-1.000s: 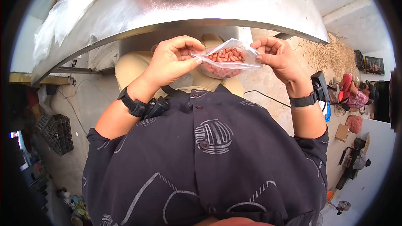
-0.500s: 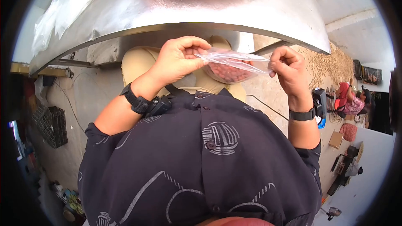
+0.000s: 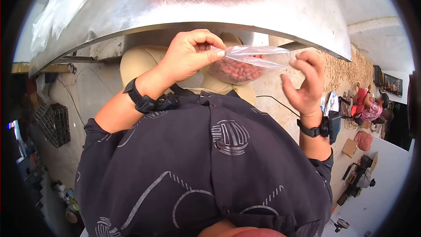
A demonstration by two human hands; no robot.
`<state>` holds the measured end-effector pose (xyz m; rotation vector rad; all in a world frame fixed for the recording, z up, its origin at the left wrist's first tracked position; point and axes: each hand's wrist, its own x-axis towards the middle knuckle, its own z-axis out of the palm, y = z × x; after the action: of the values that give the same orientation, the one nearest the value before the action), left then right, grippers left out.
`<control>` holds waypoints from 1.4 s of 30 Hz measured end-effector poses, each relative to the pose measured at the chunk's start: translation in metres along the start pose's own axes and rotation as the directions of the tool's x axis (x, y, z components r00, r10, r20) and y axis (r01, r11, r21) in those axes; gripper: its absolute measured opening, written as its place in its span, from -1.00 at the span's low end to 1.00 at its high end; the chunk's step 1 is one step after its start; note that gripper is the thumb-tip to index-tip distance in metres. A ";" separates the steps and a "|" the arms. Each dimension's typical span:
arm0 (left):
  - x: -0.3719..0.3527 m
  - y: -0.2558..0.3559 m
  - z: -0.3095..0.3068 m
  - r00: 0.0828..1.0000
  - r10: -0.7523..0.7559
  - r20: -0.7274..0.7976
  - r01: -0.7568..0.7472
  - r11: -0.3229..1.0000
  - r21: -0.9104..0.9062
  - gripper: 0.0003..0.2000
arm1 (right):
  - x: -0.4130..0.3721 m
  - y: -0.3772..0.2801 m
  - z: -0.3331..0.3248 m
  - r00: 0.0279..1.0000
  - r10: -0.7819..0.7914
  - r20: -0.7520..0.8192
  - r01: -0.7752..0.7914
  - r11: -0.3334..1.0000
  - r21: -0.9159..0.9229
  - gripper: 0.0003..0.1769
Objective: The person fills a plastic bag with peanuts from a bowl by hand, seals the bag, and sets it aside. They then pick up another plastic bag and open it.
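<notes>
A clear plastic bag hangs in front of my lap with reddish peanuts filling its lower part. My left hand pinches the left end of the bag's top edge between thumb and fingers. At the opposite end my right hand has its thumb and fingers spread apart, the fingertips right by the bag's right corner. The top of the bag stretches toward that corner in loose folds.
A shiny metal table spans the area before me, with plastic bags at its left. A black crate stands on the left floor. Light pieces cover the floor at right, where another person sits.
My right hand has let go of the bag's right corner and opened, moving slightly right and down. My left hand keeps its pinch and has shifted a little upward.
</notes>
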<state>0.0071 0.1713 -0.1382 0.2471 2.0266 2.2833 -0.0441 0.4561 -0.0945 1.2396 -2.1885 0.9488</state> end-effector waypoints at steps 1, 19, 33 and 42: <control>0.000 0.000 0.001 1.000 0.000 -0.005 0.000 1.000 -0.015 -0.88 | -0.002 -0.001 0.003 0.997 -0.074 0.018 0.076 0.990 -0.120 -0.57; -0.006 0.007 0.002 0.996 -0.088 -0.009 0.087 0.993 -0.081 -0.80 | 0.022 -0.014 0.032 0.988 -0.021 0.155 0.027 0.999 -0.033 -0.77; -0.004 0.011 -0.002 0.996 -0.058 0.062 0.051 0.992 0.112 -0.65 | 0.046 -0.034 -0.015 0.781 0.158 0.604 -0.162 0.986 -0.049 -0.79; -0.002 0.015 -0.007 0.985 -0.134 0.105 0.120 0.984 0.134 -0.71 | 0.030 -0.003 -0.021 0.892 0.162 0.423 -0.143 0.987 -0.078 -0.82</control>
<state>0.0086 0.1618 -0.1244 0.2420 2.0692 2.0217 -0.0556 0.4536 -0.0595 1.3738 -2.6658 0.7277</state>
